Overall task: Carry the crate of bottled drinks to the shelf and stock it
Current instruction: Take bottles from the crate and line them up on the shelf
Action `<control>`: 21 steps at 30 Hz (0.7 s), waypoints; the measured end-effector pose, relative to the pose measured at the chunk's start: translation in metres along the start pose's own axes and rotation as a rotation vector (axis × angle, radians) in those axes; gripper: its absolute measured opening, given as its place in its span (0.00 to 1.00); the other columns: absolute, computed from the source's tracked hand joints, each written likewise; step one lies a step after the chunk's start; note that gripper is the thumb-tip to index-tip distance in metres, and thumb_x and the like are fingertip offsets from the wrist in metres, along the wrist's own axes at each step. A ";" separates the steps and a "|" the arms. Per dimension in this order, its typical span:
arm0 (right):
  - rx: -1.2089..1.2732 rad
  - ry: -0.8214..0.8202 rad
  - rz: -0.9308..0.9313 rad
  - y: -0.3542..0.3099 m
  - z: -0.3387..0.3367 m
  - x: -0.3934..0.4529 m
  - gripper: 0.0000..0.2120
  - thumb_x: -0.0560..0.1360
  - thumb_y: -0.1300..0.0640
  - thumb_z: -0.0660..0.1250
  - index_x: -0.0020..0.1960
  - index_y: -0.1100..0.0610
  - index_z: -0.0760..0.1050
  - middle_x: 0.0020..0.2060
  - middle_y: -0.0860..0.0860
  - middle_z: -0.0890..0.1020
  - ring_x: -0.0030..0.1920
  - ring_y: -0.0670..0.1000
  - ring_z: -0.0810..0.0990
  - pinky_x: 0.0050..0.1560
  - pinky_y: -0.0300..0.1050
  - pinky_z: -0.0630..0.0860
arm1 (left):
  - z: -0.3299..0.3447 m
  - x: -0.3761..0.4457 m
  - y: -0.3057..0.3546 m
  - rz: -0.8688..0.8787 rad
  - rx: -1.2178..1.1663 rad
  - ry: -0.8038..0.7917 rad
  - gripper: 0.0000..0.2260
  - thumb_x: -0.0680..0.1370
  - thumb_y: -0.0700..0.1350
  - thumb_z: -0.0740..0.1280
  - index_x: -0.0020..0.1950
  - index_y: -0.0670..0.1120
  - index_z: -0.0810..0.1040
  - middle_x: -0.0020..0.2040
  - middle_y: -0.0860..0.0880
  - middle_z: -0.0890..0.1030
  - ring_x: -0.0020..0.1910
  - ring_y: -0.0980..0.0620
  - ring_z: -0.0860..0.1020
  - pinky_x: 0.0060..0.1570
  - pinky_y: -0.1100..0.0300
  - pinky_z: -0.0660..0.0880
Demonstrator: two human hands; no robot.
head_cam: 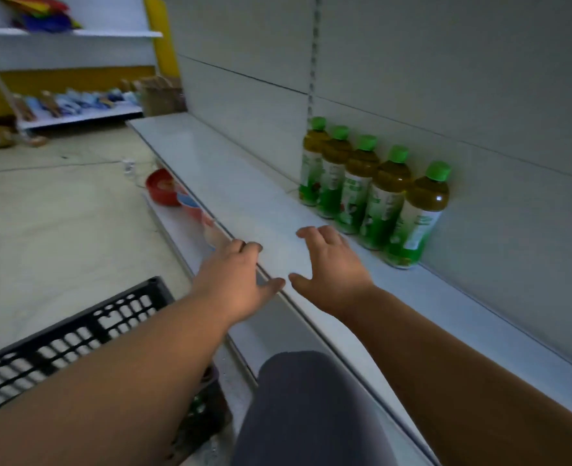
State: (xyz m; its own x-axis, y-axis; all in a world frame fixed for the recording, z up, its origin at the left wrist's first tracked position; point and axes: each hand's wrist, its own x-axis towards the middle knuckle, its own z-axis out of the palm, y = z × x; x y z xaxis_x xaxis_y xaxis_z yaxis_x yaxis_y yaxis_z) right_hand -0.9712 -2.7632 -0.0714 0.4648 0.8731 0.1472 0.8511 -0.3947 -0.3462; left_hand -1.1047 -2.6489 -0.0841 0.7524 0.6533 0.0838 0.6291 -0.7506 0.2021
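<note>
Several green-capped bottles of amber drink (361, 186) stand in a row against the back panel of the white shelf (210, 169). A black plastic crate (76, 327) sits on the floor at the lower left, partly hidden by my left arm. My left hand (234, 277) hovers at the shelf's front edge, fingers spread and holding nothing. Over the shelf surface, just left of the nearest bottle, my right hand (331, 267) is also spread and bare. The crate's inside is mostly hidden; dark shapes show beneath my left arm.
Red and blue bowls (163, 190) lie on a lower ledge under the shelf. My grey-clad knee (304, 408) is at the bottom centre. Other shelves with goods (76, 102) and a cardboard box (162, 95) stand at the far left across the pale floor.
</note>
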 end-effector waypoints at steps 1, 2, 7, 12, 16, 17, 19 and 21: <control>-0.023 -0.053 -0.067 -0.023 0.006 0.004 0.33 0.72 0.46 0.70 0.74 0.51 0.62 0.67 0.55 0.69 0.68 0.58 0.68 0.67 0.53 0.68 | -0.011 -0.011 -0.020 -0.030 0.015 0.016 0.34 0.74 0.69 0.64 0.73 0.50 0.69 0.68 0.47 0.73 0.67 0.45 0.71 0.63 0.51 0.70; -0.045 -0.096 -0.127 -0.045 0.013 0.007 0.34 0.72 0.45 0.70 0.73 0.51 0.62 0.67 0.55 0.69 0.68 0.58 0.69 0.67 0.53 0.68 | -0.021 -0.024 -0.041 -0.062 0.039 0.029 0.33 0.74 0.69 0.64 0.72 0.50 0.70 0.67 0.47 0.74 0.66 0.45 0.72 0.62 0.51 0.71; -0.097 -0.254 -0.352 -0.155 0.065 0.022 0.34 0.71 0.44 0.71 0.73 0.50 0.62 0.67 0.55 0.69 0.68 0.58 0.69 0.66 0.55 0.70 | -0.048 -0.095 -0.145 -0.272 0.124 0.040 0.31 0.74 0.69 0.63 0.70 0.51 0.70 0.63 0.48 0.75 0.63 0.45 0.72 0.61 0.48 0.72; -0.094 -0.364 -0.490 -0.231 0.143 0.038 0.35 0.69 0.46 0.74 0.71 0.50 0.65 0.65 0.54 0.72 0.64 0.57 0.72 0.62 0.54 0.74 | -0.023 -0.154 -0.233 -0.496 0.106 0.050 0.30 0.74 0.69 0.64 0.68 0.51 0.71 0.62 0.48 0.76 0.60 0.46 0.74 0.60 0.48 0.73; -0.107 -0.466 -0.477 -0.252 0.213 0.049 0.33 0.70 0.46 0.74 0.70 0.51 0.65 0.63 0.54 0.72 0.63 0.57 0.73 0.62 0.54 0.74 | 0.033 -0.174 -0.274 -0.624 0.034 0.014 0.33 0.75 0.69 0.63 0.71 0.48 0.70 0.64 0.47 0.75 0.63 0.46 0.73 0.62 0.48 0.73; -0.106 -0.492 -0.454 -0.252 0.229 0.051 0.33 0.70 0.46 0.74 0.70 0.50 0.65 0.64 0.53 0.72 0.64 0.56 0.72 0.62 0.54 0.74 | 0.050 -0.176 -0.278 -0.655 0.001 0.003 0.32 0.75 0.68 0.63 0.72 0.49 0.69 0.65 0.47 0.75 0.64 0.46 0.72 0.63 0.48 0.72; -0.106 -0.540 -0.418 -0.246 0.258 0.057 0.34 0.71 0.46 0.74 0.72 0.50 0.63 0.64 0.52 0.71 0.64 0.55 0.71 0.62 0.53 0.74 | 0.083 -0.174 -0.281 -0.720 -0.058 -0.023 0.31 0.77 0.66 0.63 0.73 0.49 0.68 0.67 0.48 0.73 0.65 0.47 0.71 0.64 0.49 0.71; -0.093 -0.585 -0.382 -0.238 0.286 0.064 0.32 0.70 0.46 0.74 0.70 0.50 0.65 0.63 0.52 0.72 0.62 0.54 0.72 0.61 0.53 0.74 | 0.115 -0.171 -0.280 -0.756 -0.101 -0.064 0.30 0.78 0.65 0.62 0.74 0.48 0.68 0.68 0.47 0.73 0.66 0.46 0.71 0.64 0.50 0.71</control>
State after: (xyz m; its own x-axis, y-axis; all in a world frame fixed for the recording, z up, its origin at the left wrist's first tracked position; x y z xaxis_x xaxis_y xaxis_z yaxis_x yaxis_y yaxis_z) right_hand -1.2141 -2.5313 -0.2445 -0.0563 0.9558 -0.2887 0.9581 -0.0296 -0.2849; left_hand -1.3870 -2.5618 -0.2668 0.1358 0.9762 -0.1694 0.9589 -0.0865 0.2704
